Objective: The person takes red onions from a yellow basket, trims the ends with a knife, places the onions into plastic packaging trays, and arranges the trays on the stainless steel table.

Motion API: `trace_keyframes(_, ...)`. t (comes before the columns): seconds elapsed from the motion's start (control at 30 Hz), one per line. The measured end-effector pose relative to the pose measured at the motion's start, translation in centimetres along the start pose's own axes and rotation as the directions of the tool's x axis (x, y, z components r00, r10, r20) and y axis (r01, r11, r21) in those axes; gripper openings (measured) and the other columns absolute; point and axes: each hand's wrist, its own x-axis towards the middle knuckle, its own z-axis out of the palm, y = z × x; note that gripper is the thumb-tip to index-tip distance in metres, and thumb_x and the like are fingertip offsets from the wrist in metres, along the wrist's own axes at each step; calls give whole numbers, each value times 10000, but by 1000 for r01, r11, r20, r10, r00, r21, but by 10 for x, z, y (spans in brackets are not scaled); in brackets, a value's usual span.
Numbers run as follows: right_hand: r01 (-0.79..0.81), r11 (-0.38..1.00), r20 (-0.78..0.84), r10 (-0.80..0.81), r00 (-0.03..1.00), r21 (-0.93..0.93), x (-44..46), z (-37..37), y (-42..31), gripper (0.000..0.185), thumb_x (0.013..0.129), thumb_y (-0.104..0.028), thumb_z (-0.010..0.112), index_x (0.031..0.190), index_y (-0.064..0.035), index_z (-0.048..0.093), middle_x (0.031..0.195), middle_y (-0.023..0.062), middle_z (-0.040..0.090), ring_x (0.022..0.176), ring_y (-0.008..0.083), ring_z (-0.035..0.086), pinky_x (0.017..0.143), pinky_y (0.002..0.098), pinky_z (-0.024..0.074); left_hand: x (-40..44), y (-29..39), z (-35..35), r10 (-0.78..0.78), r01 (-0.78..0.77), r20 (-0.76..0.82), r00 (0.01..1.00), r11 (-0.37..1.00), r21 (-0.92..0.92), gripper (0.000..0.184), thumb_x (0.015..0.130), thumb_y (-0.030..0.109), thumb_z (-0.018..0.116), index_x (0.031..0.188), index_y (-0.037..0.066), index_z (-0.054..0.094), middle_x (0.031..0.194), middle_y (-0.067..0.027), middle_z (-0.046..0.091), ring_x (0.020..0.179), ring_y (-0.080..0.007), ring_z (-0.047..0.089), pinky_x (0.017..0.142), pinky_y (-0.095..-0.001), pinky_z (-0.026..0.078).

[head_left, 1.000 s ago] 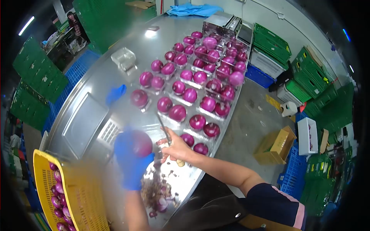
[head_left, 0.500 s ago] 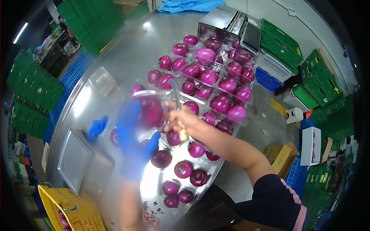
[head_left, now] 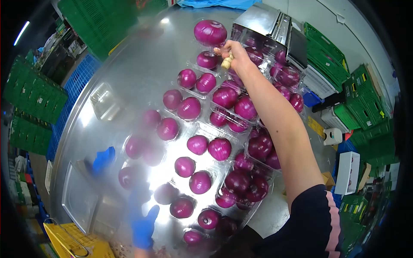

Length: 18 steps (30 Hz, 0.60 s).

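Observation:
My right hand (head_left: pixel 232 55) reaches to the far part of the metal table, closed around the pale handle of a knife (head_left: pixel 226 63); its blade is hard to make out. Its fingers touch the edge of a clear plastic tray bearing a large red onion (head_left: pixel 210 32). Low in the view, my left hand (head_left: pixel 143 225) wears a blue glove, blurred by motion, its fingers apart and nothing in them. Several red onions (head_left: pixel 200 182) sit in pairs in clear trays nearby. More filled trays (head_left: pixel 234 103) are stacked along the right side.
A metal machine (head_left: pixel 258 21) stands at the table's far end. A yellow crate (head_left: pixel 77 238) is at lower left, near clear trays (head_left: pixel 81 198) and a loose blue glove (head_left: pixel 103 160). Green crates (head_left: pixel 34 96) are piled around the room.
My right hand has moved away to the far end, and the onion tray that was between my hands is now there. My gloved left hand has drawn back toward me.

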Motion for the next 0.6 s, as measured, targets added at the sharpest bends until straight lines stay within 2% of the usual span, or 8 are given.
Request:
trace_keyframes(0.07, -33, 998, -85, 38, 996, 61, 9, 8, -2, 290, 672, 34, 506, 959, 59, 468, 814, 205, 566, 619, 284, 643, 445, 341, 438, 2, -9, -4, -64, 64, -3, 998, 996, -54, 709, 775, 112, 728, 1407, -18, 435, 1395, -186, 514, 1161, -280, 587, 979, -389, 462)
trace_keyframes(0.1, -86, 995, -44, 89, 995, 53, 17, 7, -3, 410, 670, 40, 483, 1075, 76, 425, 940, 243, 577, 689, 320, 672, 461, 361, 459, 4, -8, -2, -104, 102, -14, 995, 991, -82, 710, 771, 115, 732, 1403, -24, 438, 1387, -189, 521, 1132, -272, 601, 978, -385, 463)
trace_keyframes(0.2, 12, 994, -202, 10, 979, 107, 35, 12, 9, 461, 675, 42, 473, 1126, 91, 389, 1027, 269, 546, 751, 369, 698, 477, 390, 484, 11, -18, 1, -135, 133, -5, 991, 982, -131, 707, 773, 121, 733, 1399, -25, 442, 1386, -183, 523, 1123, -266, 605, 976, -381, 464)
trace_keyframes(0.33, -12, 989, -245, 49, 968, 147, 68, -4, 19, 423, 689, 76, 439, 1107, 107, 382, 1045, 281, 511, 765, 457, 688, 519, 458, 562, 20, -24, 4, -149, 150, 18, 989, 984, -94, 700, 783, 144, 738, 1397, -20, 445, 1399, -175, 512, 1140, -267, 596, 987, -392, 463)
trace_keyframes(0.4, -26, 992, -307, 64, 950, 125, 73, -10, 22, 394, 697, 98, 414, 1090, 114, 384, 1012, 280, 508, 732, 483, 678, 534, 475, 598, 20, -27, 4, -131, 133, 27, 991, 988, -76, 690, 792, 150, 734, 1395, -22, 445, 1404, -176, 506, 1157, -270, 587, 992, -397, 462)
trace_keyframes(0.43, -77, 982, -352, 135, 926, 174, 81, -16, 23, 338, 721, 117, 403, 1059, 116, 396, 979, 278, 509, 696, 489, 668, 526, 449, 624, 18, -28, 3, -124, 126, 31, 992, 990, -67, 686, 796, 153, 733, 1394, -22, 446, 1406, -176, 504, 1166, -271, 583, 995, -399, 462)
trace_keyframes(0.53, -2, 990, -429, 63, 901, 141, 81, -12, 24, 250, 776, 92, 448, 1023, 110, 423, 948, 263, 521, 669, 460, 671, 484, 417, 618, 6, -26, -5, -212, 213, 43, 976, 977, -9, 673, 810, 158, 723, 1392, -31, 443, 1406, -178, 503, 1182, -273, 574, 999, -403, 460)
trace_keyframes(0.6, 49, 998, -477, -27, 879, 35, 95, -16, 24, 204, 842, 49, 511, 1035, 101, 470, 977, 260, 572, 665, 416, 683, 495, 431, 620, -2, -25, -7, -243, 244, 35, 969, 969, -33, 642, 806, 140, 707, 1371, -42, 460, 1395, -184, 511, 1175, -277, 578, 994, -401, 460)
